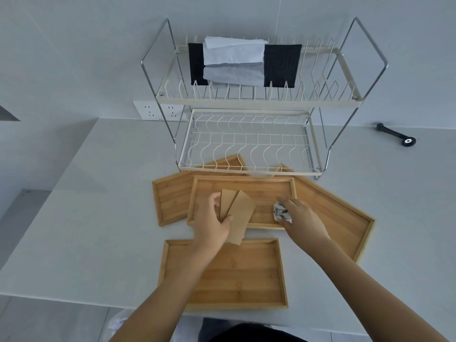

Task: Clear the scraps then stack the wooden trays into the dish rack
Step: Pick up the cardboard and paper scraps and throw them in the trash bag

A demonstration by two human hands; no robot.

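Two brown cardboard strips point(237, 213) sit pinched in the left hand point(214, 223), above the middle rectangular bamboo tray point(261, 191). The right hand point(301, 215) closes round a crumpled foil wad point(281, 213) at that tray's right end. Risk: the loosely fanned strips could slip and land on the near tray point(229, 275). The two-tier white wire dish rack point(249, 144) waits beyond.

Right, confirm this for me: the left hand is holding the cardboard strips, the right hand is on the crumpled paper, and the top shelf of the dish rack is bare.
Not quite. The head view shows the top shelf of the dish rack is not bare: dark cloths and pale cloths hang on it. The rest stands: the left hand holds the cardboard strips, and the right hand is on the crumpled paper.
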